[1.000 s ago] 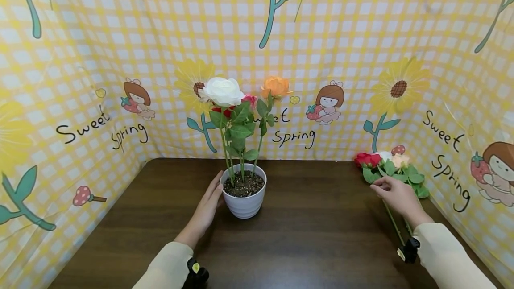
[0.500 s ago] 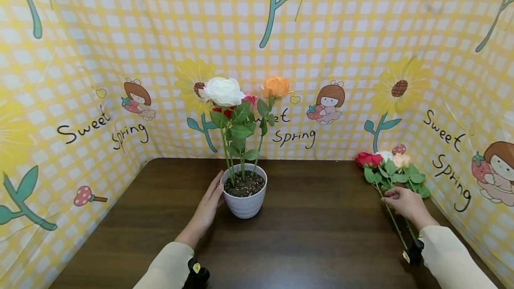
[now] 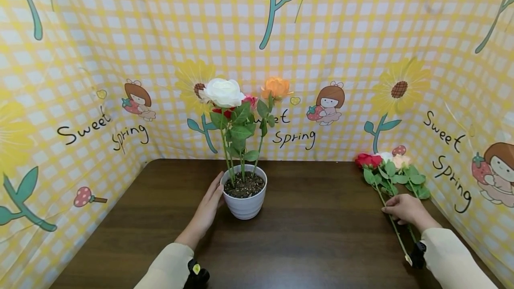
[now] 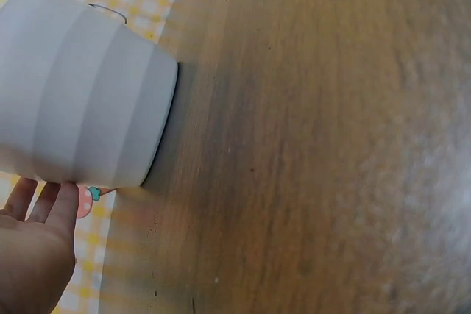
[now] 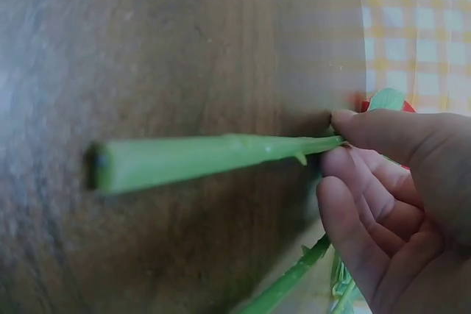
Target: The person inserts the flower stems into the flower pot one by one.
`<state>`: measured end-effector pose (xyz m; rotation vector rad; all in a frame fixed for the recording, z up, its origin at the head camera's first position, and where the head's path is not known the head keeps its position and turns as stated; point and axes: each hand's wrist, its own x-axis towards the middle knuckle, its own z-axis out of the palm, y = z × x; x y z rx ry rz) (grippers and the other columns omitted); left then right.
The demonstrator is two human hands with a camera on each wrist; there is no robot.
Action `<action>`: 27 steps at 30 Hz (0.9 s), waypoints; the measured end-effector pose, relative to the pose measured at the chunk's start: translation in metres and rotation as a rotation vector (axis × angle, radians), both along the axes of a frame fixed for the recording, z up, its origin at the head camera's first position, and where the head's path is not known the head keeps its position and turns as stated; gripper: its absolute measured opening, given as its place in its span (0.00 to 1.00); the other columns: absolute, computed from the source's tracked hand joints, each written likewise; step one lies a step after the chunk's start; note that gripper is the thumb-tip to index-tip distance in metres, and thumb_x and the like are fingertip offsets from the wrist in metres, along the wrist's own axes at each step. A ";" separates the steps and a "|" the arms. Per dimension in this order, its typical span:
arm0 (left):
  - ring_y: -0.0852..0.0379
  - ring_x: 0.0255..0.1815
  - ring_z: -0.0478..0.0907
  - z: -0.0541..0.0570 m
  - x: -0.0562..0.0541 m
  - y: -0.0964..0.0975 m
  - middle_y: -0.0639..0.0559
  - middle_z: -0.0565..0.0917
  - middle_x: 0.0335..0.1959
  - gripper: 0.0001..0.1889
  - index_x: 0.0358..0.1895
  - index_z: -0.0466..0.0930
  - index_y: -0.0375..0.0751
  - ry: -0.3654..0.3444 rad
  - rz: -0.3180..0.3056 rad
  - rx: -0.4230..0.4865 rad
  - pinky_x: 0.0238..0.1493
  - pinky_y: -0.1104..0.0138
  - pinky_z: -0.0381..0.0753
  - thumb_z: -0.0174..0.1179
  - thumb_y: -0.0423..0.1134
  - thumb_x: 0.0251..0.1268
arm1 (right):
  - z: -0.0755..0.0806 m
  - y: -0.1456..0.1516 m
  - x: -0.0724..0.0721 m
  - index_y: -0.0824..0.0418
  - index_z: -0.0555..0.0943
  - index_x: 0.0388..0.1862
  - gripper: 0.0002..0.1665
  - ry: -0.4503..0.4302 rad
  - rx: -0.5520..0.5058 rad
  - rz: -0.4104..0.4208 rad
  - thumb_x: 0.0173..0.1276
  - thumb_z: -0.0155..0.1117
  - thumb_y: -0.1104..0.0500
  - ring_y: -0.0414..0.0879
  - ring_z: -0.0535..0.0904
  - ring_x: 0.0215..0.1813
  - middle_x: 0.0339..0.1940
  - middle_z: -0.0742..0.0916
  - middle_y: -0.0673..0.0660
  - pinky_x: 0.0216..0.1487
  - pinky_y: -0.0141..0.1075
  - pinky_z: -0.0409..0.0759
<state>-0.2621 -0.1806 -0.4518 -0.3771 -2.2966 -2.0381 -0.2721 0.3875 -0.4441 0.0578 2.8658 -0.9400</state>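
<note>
A white ribbed flowerpot (image 3: 244,206) with dark soil stands on the table. White, orange, red and pink roses rise from it, the white rose (image 3: 223,92) in front. My left hand (image 3: 207,206) rests against the pot's left side with straight fingers; in the left wrist view its fingertips touch the pot wall (image 4: 81,101). Far right, my right hand (image 3: 407,210) pinches a green stem (image 5: 213,158) between thumb and index finger. That stem leads up to a red rose (image 3: 368,160) lying down. A second stem (image 5: 291,277) lies beneath the hand.
A white rose (image 3: 386,156) and a peach rose (image 3: 401,161) lie beside the red one near the back right edge of the brown table (image 3: 313,235). Yellow checked cloth (image 3: 345,26) encloses the table at the back and both sides.
My right hand has come down along the stems towards the near side, from the leaves to lower on the stem. The left hand and pot have stayed put.
</note>
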 end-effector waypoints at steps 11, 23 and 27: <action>0.43 0.79 0.46 -0.001 0.000 -0.001 0.44 0.47 0.81 0.28 0.82 0.47 0.49 0.000 -0.007 0.005 0.72 0.41 0.54 0.35 0.48 0.86 | 0.001 -0.005 0.002 0.73 0.84 0.41 0.14 0.034 0.016 0.018 0.70 0.65 0.60 0.44 0.81 0.26 0.23 0.83 0.52 0.28 0.39 0.83; 0.42 0.79 0.46 -0.002 -0.001 -0.001 0.43 0.47 0.81 0.28 0.82 0.46 0.47 0.007 -0.002 0.005 0.71 0.40 0.55 0.35 0.48 0.86 | 0.004 -0.006 0.004 0.72 0.84 0.41 0.14 0.057 0.009 0.036 0.71 0.64 0.59 0.45 0.81 0.27 0.24 0.84 0.52 0.28 0.39 0.83; 0.43 0.79 0.46 -0.003 -0.002 -0.002 0.44 0.47 0.81 0.28 0.82 0.47 0.47 0.010 -0.001 0.004 0.71 0.40 0.55 0.35 0.48 0.86 | 0.007 -0.008 0.005 0.73 0.82 0.42 0.14 0.082 -0.003 0.049 0.71 0.64 0.59 0.46 0.82 0.28 0.25 0.85 0.52 0.29 0.40 0.84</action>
